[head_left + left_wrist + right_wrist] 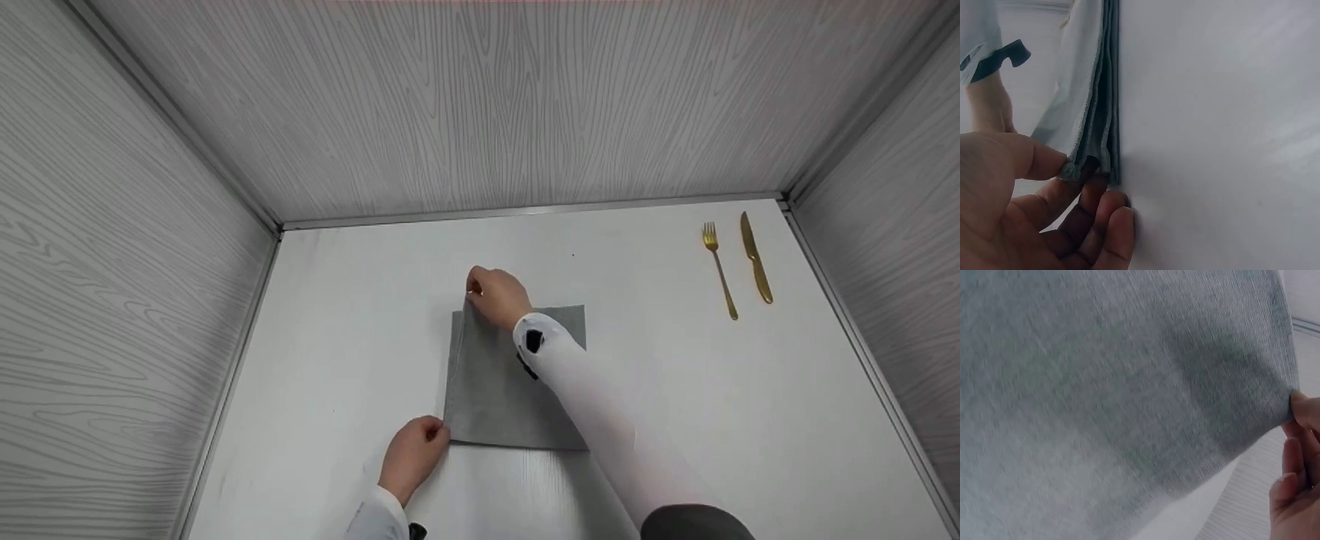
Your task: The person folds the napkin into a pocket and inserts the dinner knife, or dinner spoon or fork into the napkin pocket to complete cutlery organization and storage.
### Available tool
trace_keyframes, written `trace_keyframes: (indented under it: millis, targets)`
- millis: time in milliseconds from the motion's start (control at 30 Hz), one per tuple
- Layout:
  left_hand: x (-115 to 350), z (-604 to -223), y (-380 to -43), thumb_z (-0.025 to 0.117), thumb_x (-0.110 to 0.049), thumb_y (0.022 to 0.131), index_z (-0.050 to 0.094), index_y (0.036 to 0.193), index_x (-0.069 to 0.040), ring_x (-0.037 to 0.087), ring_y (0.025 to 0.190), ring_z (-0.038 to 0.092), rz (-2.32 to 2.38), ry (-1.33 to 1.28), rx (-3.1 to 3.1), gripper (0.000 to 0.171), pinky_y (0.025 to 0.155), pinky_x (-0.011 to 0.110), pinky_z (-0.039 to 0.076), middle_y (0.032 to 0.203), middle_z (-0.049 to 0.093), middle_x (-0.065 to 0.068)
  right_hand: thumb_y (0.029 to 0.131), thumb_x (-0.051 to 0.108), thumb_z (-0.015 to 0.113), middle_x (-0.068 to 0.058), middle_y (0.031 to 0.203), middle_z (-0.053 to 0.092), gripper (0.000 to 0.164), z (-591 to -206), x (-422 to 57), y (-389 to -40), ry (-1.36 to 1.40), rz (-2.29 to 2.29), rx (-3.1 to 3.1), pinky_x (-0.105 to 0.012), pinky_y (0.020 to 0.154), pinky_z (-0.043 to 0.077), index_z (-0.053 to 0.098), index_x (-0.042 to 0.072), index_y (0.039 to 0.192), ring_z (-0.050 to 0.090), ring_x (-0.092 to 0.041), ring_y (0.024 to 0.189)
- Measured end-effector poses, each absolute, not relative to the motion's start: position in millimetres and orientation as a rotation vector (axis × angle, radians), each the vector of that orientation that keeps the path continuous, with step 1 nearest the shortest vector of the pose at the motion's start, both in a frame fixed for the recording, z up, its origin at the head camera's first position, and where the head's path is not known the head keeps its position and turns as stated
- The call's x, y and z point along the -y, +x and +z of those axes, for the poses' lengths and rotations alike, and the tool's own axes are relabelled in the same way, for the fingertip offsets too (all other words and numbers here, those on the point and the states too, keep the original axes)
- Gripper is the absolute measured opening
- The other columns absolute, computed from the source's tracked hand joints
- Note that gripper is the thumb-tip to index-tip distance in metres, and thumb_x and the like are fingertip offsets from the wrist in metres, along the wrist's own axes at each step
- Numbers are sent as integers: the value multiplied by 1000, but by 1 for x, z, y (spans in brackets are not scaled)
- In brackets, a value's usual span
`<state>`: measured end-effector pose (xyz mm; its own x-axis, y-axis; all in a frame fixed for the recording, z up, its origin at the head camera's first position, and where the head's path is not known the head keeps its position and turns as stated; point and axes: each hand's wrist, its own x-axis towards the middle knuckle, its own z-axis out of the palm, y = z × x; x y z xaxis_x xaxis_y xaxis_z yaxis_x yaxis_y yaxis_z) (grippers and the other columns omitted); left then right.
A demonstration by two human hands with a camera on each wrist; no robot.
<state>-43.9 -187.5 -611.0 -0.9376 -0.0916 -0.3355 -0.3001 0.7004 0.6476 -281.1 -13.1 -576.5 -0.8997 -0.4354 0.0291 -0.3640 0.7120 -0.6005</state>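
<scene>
A folded grey cloth napkin (495, 405) lies at the middle of the white table. My left hand (416, 454) pinches its near left corner between thumb and fingers. Several stacked layers with stitched edges show at that corner of the napkin (1095, 84) in the left wrist view, slightly spread apart. At the far left corner, my right hand (501, 295) pinches the upper layer and holds it raised above the layer beneath. Seen from the right wrist, the napkin (1117, 394) slopes up to the pinching fingertips (1300, 408). The right forearm crosses over the napkin's right part and hides some of it.
A gold fork (720, 270) and a gold knife (756, 259) lie side by side at the table's far right. Grey wood-patterned panels (480, 112) wall the table at the back, left and right.
</scene>
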Motion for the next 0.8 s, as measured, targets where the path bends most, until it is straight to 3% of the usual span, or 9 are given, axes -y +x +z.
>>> trace_keyframes:
  millis: [267, 467, 633, 800]
  targets:
    - [189, -605, -43, 63, -25, 96, 71, 94, -12, 15, 78, 57, 1074, -320, -2629, 16, 71, 37, 51, 87, 64, -2, 103, 11, 62, -1, 103, 70, 7, -589, 23, -277, -593, -1017, -2702, -34, 85, 54, 68, 13, 106, 64, -16, 93]
    - [187, -603, -44, 59, -27, 97, 70, 89, -14, 15, 70, 53, 978, -254, -2634, 19, 63, 34, 46, 79, 62, -3, 104, 6, 56, -4, 106, 70, 18, -596, 24, -274, -630, -967, -2645, -36, 92, 53, 72, 10, 109, 65, -20, 100]
    - [188, -607, -42, 56, -28, 97, 70, 86, -16, 14, 66, 52, 890, -215, -2648, 22, 61, 34, 46, 74, 62, -5, 106, 4, 50, -8, 118, 69, 29, -599, 25, -269, -751, -890, -2592, -36, 100, 51, 76, 7, 119, 64, -24, 114]
    - [188, -609, -40, 54, -27, 98, 67, 80, -17, 14, 61, 50, 794, -202, -2673, 25, 57, 32, 44, 69, 59, -5, 108, 2, 41, -8, 135, 61, 38, -603, 26, -265, -837, -791, -2517, -35, 108, 45, 67, 8, 136, 57, -23, 128]
